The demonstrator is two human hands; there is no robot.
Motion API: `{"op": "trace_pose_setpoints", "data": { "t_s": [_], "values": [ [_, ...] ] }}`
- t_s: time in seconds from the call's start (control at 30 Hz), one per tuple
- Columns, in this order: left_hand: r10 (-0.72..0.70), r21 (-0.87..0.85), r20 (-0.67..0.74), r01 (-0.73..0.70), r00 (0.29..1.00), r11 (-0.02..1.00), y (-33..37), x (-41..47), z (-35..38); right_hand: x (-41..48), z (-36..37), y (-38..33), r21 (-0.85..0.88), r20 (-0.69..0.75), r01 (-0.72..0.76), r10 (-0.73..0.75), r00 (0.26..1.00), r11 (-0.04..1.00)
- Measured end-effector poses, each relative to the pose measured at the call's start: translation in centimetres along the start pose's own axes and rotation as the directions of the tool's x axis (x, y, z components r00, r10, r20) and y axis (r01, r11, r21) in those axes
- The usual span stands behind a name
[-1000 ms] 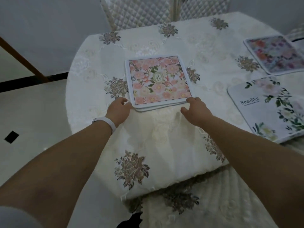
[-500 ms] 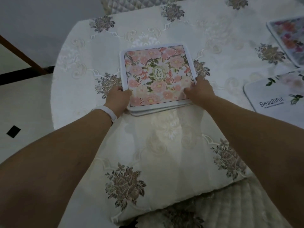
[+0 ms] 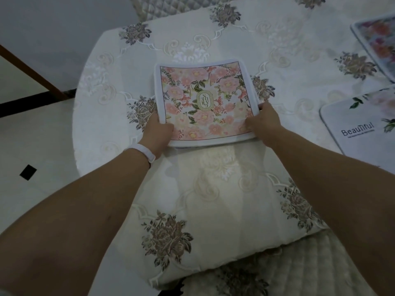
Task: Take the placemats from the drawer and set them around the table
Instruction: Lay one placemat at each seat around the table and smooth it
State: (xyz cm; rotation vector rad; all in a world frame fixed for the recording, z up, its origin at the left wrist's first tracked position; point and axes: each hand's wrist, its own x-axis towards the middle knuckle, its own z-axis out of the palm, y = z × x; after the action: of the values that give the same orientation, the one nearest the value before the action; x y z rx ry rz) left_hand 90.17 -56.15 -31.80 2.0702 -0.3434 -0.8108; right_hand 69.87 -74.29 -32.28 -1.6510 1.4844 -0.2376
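A small stack of placemats, topped by a pink floral placemat (image 3: 205, 101) with a white border, rests near the table's front. My left hand (image 3: 157, 130) grips the stack's near left corner, thumb on top. My right hand (image 3: 264, 120) grips its near right edge. The top mat bows slightly between my hands. A white "Beautiful" placemat (image 3: 363, 127) lies flat at the right. A colourful floral placemat (image 3: 378, 37) lies at the far right, cut off by the frame.
The round table (image 3: 119, 67) wears a cream embroidered cloth that hangs over the front edge. A quilted chair back (image 3: 156, 7) stands behind the table and a quilted chair seat (image 3: 310, 270) sits below me. Pale floor tiles lie to the left.
My hands shifted from the stack's near edge to its sides and closed on it. The top mat now bows upward. The view has moved closer over the table.
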Motion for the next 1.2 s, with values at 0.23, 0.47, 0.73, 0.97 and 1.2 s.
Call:
{"op": "trace_pose_setpoints", "data": {
  "t_s": [0.23, 0.47, 0.73, 0.97, 1.2],
  "values": [
    [0.055, -0.005, -0.002, -0.055, 0.998, 0.998, -0.7, -4.7, -2.5, -5.2, -0.6, -0.2, 0.037, 0.064, 0.054, -0.056, 0.996, 0.998],
    [0.097, -0.008, -0.065, -0.098, 0.993, 0.995, -2.4, -11.9, -7.5, -10.9, -1.2, -0.8, 0.021, 0.15, 0.122, -0.124, 0.981, 0.992],
    [0.04, -0.125, -0.281, -0.078, 0.959, 0.989, -4.4, -20.5, -14.3, -16.6, 2.4, -4.3, 0.059, 0.311, 0.26, -0.265, 0.912, 0.964],
    [-0.036, -0.255, -0.434, -0.085, 0.9, 0.963, -7.0, -26.9, -19.3, -22.1, 5.5, -7.2, 0.07, 0.396, 0.387, -0.382, 0.835, 0.919],
    [-0.085, -0.337, -0.502, -0.105, 0.86, 0.936, -12.2, -29.6, -25.0, -29.4, 9.6, -10.6, 0.096, 0.417, 0.443, -0.44, 0.795, 0.891]
  ]
}}
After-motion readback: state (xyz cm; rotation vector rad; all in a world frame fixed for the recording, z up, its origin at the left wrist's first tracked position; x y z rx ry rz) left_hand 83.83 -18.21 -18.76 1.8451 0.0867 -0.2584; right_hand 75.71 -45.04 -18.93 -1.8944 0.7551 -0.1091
